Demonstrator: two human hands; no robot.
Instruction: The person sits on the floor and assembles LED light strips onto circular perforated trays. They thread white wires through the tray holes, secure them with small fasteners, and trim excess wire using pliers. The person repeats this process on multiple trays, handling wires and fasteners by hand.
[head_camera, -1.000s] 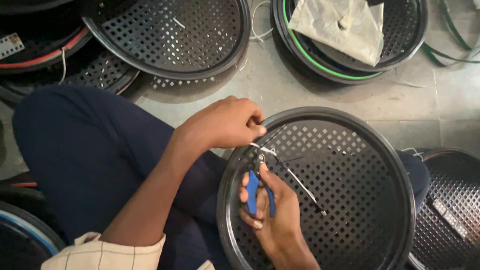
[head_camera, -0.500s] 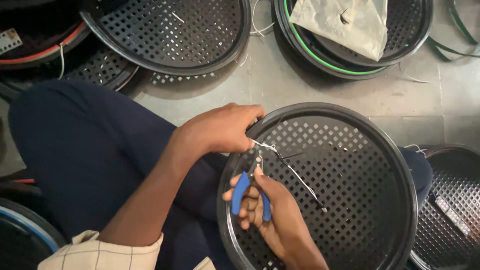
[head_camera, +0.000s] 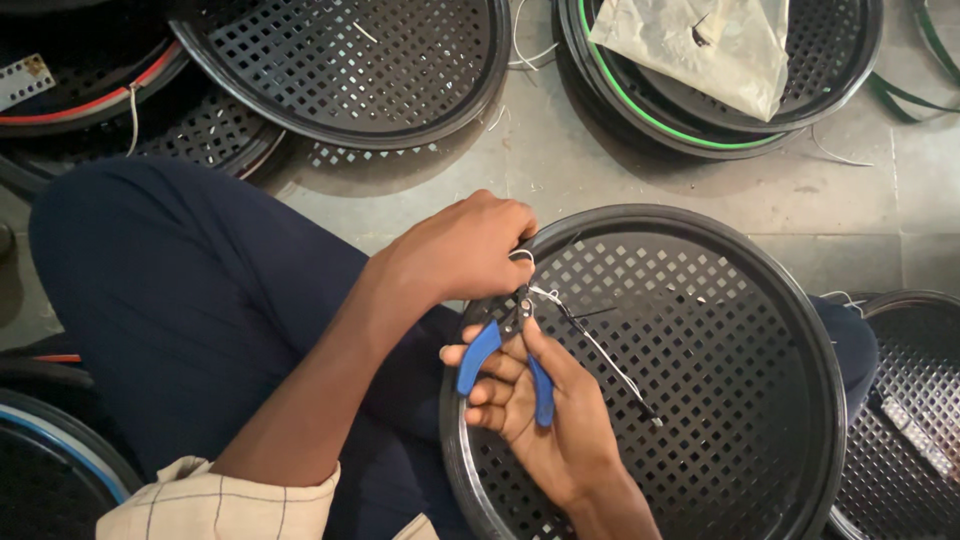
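The right hand (head_camera: 540, 400) wraps its fingers around blue-handled wire cutters (head_camera: 505, 355), handles spread, tip pointing up to a thin white wire (head_camera: 590, 340). Just above those fingers, the left hand (head_camera: 465, 250) curls closed over the rim of a round black perforated grille (head_camera: 740, 400), pinching the wire's end.

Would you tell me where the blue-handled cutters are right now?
In the head view the blue-handled cutters sit low of centre in the right hand, tips at the near-left rim of the black perforated tray, just below the left hand.
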